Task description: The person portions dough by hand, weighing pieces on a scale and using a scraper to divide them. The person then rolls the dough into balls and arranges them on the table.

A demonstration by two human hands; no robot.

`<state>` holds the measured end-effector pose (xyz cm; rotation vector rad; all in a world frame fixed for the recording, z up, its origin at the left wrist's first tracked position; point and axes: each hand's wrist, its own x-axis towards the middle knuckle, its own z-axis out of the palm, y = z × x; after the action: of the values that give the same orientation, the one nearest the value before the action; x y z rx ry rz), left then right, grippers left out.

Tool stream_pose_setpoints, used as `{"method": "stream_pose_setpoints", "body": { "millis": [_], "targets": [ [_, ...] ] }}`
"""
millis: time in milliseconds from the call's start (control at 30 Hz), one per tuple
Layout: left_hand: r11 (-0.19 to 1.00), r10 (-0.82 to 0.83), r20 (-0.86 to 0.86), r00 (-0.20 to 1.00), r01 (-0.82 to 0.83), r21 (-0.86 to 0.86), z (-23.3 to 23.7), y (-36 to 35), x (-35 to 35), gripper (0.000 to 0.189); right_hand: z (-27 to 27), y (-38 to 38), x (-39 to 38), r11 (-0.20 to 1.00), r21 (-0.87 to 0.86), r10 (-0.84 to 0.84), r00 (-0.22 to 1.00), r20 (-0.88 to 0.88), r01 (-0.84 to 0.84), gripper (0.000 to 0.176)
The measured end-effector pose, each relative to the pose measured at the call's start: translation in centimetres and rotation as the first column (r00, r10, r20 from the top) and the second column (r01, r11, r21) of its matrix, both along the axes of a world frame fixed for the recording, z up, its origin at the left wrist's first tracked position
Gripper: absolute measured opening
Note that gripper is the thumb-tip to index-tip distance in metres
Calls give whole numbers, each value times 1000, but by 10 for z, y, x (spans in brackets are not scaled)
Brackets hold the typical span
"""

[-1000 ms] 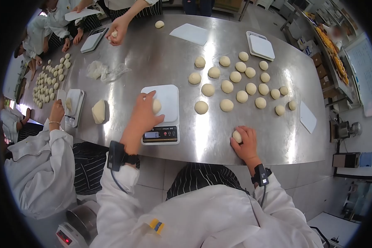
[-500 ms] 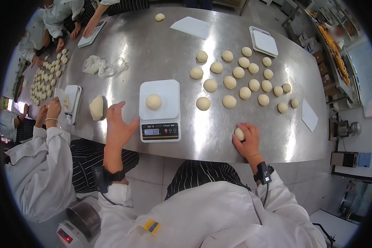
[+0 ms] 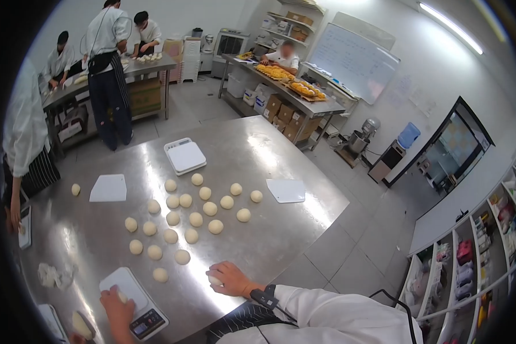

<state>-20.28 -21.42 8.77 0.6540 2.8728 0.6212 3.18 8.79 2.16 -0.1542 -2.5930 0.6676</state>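
My left hand (image 3: 118, 307) reaches over the white scale (image 3: 123, 282), its fingers around a dough ball (image 3: 122, 296) on the weighing plate. My right hand (image 3: 230, 278) curves over another dough ball (image 3: 215, 280) that rests on the steel table (image 3: 258, 229). Many round dough balls lie spread out beyond my hands, the nearest to my right hand being a dough ball (image 3: 182, 257) up and to its left. A larger dough piece (image 3: 81, 324) sits left of my left hand.
Across the table are a second scale (image 3: 186, 156) and two white scrapers (image 3: 108, 188) (image 3: 285, 191). A crumpled plastic bag (image 3: 56, 276) lies at the left. A person (image 3: 26, 126) stands by the left edge, and others work at a farther table (image 3: 149, 64).
The head view has swung up and to the right. My left hand has moved from beside the scale onto the ball on its plate. My right hand still covers its dough ball.
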Motion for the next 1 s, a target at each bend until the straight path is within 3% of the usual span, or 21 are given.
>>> {"method": "stream_pose_setpoints", "body": {
  "millis": [67, 167, 267, 400, 467, 500, 600, 767, 833, 867, 900, 1000],
  "targets": [
    [997, 50, 47, 998, -47, -66, -3, -1, -4, 55, -3, 0, 0, 1000, -7, 4, 1000, -4, -4, 40],
    [998, 55, 76, 996, -54, -16, -18, -4, -14, 48, -3, -1, 1, 1000, -15, 2, 1000, 5, -2, 40],
    [999, 38, -8, 999, -38, -19, -38, -11, -25, 50, -5, 0, 0, 1000, -22, 2, 1000, 24, -1, 42],
    [997, -36, 14, 999, 36, -70, 22, 7, -3, 47, -6, 1, 0, 999, -34, 5, 999, 47, -3, 43],
    [989, -32, -190, 981, 59, 137, 23, 8, 2, 41, -6, 0, 0, 1000, -25, 11, 1000, -18, -12, 44],
    [988, -38, -197, 980, 66, 138, 32, 15, 11, 41, -6, 0, -1, 1000, -23, 5, 1000, -26, -5, 44],
    [981, -54, -68, 996, 66, 180, 57, 39, 51, 42, -9, -1, -1, 999, -35, 10, 999, -37, -11, 46],
    [946, -238, 65, 969, 216, 241, 44, 72, 106, 39, -4, 2, 2, 993, -104, 59, 994, 87, -50, 57],
    [924, -314, 66, 947, 289, 252, 16, 81, 121, 37, -1, 10, 9, 985, -158, 67, 997, 21, -63, 58],
    [929, -342, 159, 926, 308, 204, 24, 88, 129, 36, -2, 13, 12, 974, -210, 77, 996, -36, -83, 60],
    [932, -358, 256, 898, 326, 158, 33, 98, 138, 34, -5, 25, 18, 982, -177, 63, 998, -30, -67, 60],
    [881, -447, 196, 873, 392, 264, 22, 111, 158, 32, -1, 79, 51, 999, -42, -26, 999, 23, 27, 58]
  ]
}}
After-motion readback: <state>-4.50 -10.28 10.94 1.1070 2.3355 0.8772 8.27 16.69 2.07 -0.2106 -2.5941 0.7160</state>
